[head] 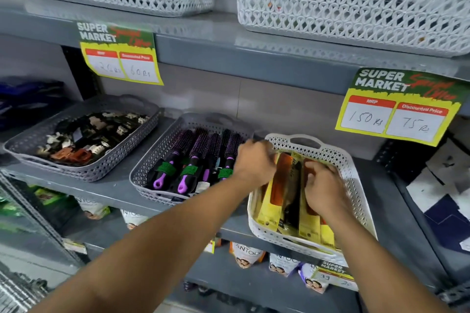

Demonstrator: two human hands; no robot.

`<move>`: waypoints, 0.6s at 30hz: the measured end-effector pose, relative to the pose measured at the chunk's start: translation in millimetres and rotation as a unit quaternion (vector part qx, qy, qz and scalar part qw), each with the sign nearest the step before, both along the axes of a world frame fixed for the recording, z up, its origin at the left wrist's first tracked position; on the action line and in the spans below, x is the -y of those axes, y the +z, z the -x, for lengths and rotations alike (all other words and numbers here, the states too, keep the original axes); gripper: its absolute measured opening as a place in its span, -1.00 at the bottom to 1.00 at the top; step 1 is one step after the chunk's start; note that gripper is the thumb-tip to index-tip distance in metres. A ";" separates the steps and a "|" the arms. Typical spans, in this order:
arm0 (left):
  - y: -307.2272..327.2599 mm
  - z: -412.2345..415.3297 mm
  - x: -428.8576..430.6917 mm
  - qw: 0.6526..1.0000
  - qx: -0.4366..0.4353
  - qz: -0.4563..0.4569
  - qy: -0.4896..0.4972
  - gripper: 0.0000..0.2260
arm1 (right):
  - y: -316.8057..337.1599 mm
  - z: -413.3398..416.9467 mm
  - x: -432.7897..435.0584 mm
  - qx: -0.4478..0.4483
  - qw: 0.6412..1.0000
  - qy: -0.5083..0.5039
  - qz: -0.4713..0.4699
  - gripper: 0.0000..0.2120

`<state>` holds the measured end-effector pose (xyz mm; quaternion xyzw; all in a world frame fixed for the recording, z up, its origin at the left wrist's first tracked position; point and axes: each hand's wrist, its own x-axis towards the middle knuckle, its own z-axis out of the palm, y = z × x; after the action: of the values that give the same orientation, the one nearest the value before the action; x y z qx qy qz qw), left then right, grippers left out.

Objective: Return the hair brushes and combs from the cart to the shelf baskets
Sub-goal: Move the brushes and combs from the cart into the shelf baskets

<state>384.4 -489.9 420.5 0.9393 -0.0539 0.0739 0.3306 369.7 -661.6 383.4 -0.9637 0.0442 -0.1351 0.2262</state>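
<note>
Yellow-packed combs (287,193) in white basket (356,173); right hand (324,189) grasping them, left hand (254,162) clenched on pack top.

Purple round brushes (201,157) side by side in grey basket (142,173); yellow-carded combs (287,190) in white basket (356,185).

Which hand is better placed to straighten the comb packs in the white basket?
Right hand: it lies on the yellow comb packs inside the white lattice basket. Left hand sits at its left rim.
</note>
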 end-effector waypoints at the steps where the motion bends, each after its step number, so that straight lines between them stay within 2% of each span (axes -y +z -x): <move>1: 3.9 -0.7 -10.4 1.000 0.012 -0.009 -0.007 -0.69 | 0.8 -2.0 1.7 0.005 1.000 0.000 -0.009 -0.67; 4: 6.1 1.2 -31.4 0.998 0.015 -0.038 -0.056 -0.59 | 2.7 -3.6 13.6 0.018 1.000 -0.010 -0.008 -0.67; 6: -2.1 6.9 -30.7 0.990 0.011 -0.085 -0.111 -0.64 | -1.1 -1.8 26.1 -0.002 0.999 -0.009 0.049 -0.65; 9: -22.0 18.5 -13.8 0.949 0.049 -0.243 -0.194 -0.67 | -15.1 6.8 43.5 -0.084 0.987 -0.016 0.135 -0.59; 12: -37.4 27.1 3.9 0.906 0.040 -0.328 -0.264 -0.51 | -33.7 17.0 55.7 -0.164 0.971 -0.016 0.175 -0.48; 15: -45.5 30.3 19.1 0.889 -0.011 -0.360 -0.284 -0.42 | -45.4 26.5 56.4 -0.189 0.964 -0.003 0.188 -0.41; 18: -51.8 31.1 32.2 0.881 -0.036 -0.367 -0.297 -0.40 | -47.9 33.8 51.6 -0.181 0.967 0.004 0.181 -0.44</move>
<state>353.2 -522.1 368.7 0.9354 -0.3417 -0.0865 -0.0299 336.0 -713.2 335.5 -0.9971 0.0553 0.0366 0.0368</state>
